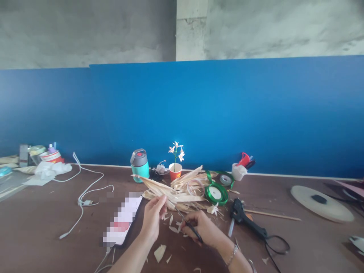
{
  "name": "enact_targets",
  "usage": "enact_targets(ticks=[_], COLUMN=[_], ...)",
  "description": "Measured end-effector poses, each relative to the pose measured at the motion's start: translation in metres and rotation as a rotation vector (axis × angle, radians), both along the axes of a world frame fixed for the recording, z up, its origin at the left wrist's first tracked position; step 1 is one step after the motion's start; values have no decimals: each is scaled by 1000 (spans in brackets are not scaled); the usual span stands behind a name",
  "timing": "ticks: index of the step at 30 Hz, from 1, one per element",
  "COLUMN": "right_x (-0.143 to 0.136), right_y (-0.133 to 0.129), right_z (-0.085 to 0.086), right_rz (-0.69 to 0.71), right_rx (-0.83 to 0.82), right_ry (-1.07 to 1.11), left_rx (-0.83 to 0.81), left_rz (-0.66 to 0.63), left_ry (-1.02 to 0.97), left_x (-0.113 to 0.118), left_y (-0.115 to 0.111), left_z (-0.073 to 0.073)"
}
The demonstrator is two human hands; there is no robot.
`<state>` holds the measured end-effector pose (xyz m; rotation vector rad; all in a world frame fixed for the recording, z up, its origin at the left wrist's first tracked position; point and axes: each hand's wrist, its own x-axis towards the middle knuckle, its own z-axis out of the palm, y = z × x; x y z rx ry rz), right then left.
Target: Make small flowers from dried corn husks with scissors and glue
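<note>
Black-handled scissors [193,230] are held in my right hand [200,227], with the blades pointing up and left toward my left hand. The fingers of my left hand [155,214] are pinched together at the near edge of the pale dried husks [170,191]; whatever lies between the fingertips is too small to make out. Cut husk pieces [160,253] lie on the brown table [170,265] below and between my hands. A small white husk flower [213,209] rests just beyond my right hand, near a green ribbon roll [216,193].
A phone [125,220] lies left of my left hand, with white cables [82,201] farther left. Behind stand a teal flask [140,167] and a cup [175,172] of flowers. Right are a black glue gun [247,220], wooden stick [273,215] and round board [321,203].
</note>
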<state>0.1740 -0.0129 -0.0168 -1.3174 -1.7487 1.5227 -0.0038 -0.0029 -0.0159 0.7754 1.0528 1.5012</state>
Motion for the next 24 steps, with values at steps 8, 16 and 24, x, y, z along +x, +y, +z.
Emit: enact_targets(ticks=[8, 16, 24], right_x=[-1, -4, -5], right_y=[2, -1, 1], right_z=[-3, 0, -1], right_rz=[-19, -59, -63], right_rx=[-11, -28, -17], right_ry=[-2, 10, -8], left_rx=[19, -3, -17], left_rz=[-36, -40, -15], left_ry=[-18, -30, -58], left_x=[-1, 2, 6], left_y=[1, -1, -3], left_z=[-7, -4, 0])
